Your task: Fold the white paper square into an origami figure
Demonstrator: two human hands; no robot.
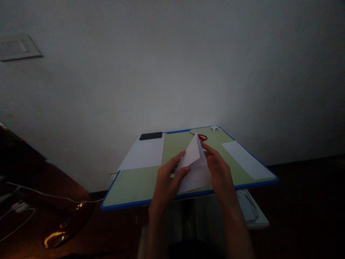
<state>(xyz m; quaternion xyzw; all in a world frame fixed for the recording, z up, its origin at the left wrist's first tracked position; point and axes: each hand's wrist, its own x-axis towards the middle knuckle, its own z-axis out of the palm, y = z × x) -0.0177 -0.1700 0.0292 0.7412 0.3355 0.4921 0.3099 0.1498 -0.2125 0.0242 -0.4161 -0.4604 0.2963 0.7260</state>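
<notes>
A white sheet of paper (194, 176) is held up over the near edge of the table, its upper part folded over into a pointed flap. My left hand (170, 176) grips its left side, with the thumb in front and the fingers behind. On the right, my right hand (219, 169) is at the paper's other edge, fingers bent around it and partly hidden. Just behind the paper's tip lie scissors with red handles (202, 137), partly covered by it.
The light green table (134, 189) has a blue rim and stands against a wall. A white sheet (145, 154) with a black flat object (151, 136) lies left; a white paper strip (248, 160) lies right. A small white paper cutout (215, 128) is at the back corner.
</notes>
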